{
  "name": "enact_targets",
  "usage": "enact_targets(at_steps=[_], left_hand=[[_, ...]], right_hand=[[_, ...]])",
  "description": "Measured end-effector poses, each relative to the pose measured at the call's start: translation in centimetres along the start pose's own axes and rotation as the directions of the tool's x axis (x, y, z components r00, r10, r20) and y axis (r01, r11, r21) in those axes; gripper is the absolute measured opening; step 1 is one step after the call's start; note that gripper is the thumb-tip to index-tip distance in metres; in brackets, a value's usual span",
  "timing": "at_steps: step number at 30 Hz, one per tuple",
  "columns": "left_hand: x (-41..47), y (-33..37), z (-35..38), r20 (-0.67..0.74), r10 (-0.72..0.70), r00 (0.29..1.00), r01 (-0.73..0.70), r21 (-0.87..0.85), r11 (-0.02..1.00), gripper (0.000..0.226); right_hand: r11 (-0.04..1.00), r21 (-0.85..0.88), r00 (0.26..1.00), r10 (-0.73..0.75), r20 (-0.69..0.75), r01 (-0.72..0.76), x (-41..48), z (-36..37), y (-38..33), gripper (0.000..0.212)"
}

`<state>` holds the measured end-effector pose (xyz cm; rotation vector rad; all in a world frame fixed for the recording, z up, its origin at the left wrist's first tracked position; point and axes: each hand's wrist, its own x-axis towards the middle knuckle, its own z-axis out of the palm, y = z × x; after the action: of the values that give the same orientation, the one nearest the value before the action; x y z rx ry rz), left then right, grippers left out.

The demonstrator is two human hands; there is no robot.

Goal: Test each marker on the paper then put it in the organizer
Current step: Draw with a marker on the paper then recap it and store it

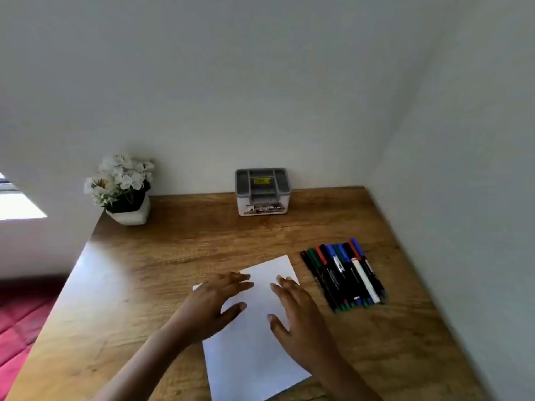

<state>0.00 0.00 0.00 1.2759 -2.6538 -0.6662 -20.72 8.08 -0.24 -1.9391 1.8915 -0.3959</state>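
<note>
A white sheet of paper (254, 337) lies on the wooden table (150, 279) in front of me. My left hand (214, 305) rests flat on its left part, fingers spread. On the paper's right part lies my right hand (298, 319), also flat and holding nothing. Several markers (344, 273) with black, green, red and blue caps lie side by side to the right of the paper. The grey and white organizer (263, 191) stands at the back of the table against the wall, its compartments holding no markers.
A white pot of white flowers (123, 188) stands at the table's back left corner. Walls close off the back and right sides. Left of the table, lower down, is a red surface (20, 319).
</note>
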Motion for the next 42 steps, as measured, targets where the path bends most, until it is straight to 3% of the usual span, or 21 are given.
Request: enact_targets(at_steps=[5,9,17,28,31,33,35,38,42], left_hand=[[-0.5,-0.9,3.0,0.117,0.014,0.993,-0.029,0.125,0.992,0.078],[-0.2,-1.2,4.8,0.081,0.026,0.996,-0.038,0.142,0.989,0.079],[0.8,-0.4,5.2,0.03,0.127,0.991,-0.131,0.21,0.969,0.065],[0.5,-3.5,3.3,0.135,0.132,0.982,-0.162,0.251,0.954,0.071],[0.4,-3.6,3.5,0.093,0.147,0.985,-0.165,0.239,0.957,0.073],[0.4,-3.6,3.6,0.079,0.146,0.986,-0.161,0.229,0.96,0.074],[0.4,-3.5,3.5,0.084,0.144,0.986,-0.159,0.227,0.961,0.075],[0.4,-3.5,3.6,0.09,0.147,0.985,-0.163,0.22,0.962,0.076],[0.5,-3.6,3.6,0.083,0.148,0.985,-0.164,0.223,0.961,0.075]], right_hand=[[0.991,-0.107,0.989,0.096,0.113,-0.084,-0.4,2.1,0.0,0.062],[0.974,-0.211,0.994,0.093,0.053,-0.08,-0.1,2.7,1.0,0.067],[0.962,-0.269,0.999,-0.05,0.007,0.05,0.2,2.5,5.0,0.064],[0.958,-0.195,0.977,-0.203,0.061,0.211,1.1,1.9,7.2,0.072],[0.949,-0.207,0.965,-0.254,-0.06,0.237,1.3,1.2,7.6,0.059],[0.945,-0.278,0.918,-0.258,-0.302,0.175,1.4,0.8,7.8,0.043],[0.939,-0.343,0.876,-0.161,-0.455,-0.005,2.1,-0.1,7.8,0.03],[0.915,-0.328,0.878,0.054,-0.476,-0.234,4.1,-1.2,7.7,0.023],[0.908,-0.314,0.891,0.12,-0.439,-0.277,5.7,-1.4,7.8,0.025]])
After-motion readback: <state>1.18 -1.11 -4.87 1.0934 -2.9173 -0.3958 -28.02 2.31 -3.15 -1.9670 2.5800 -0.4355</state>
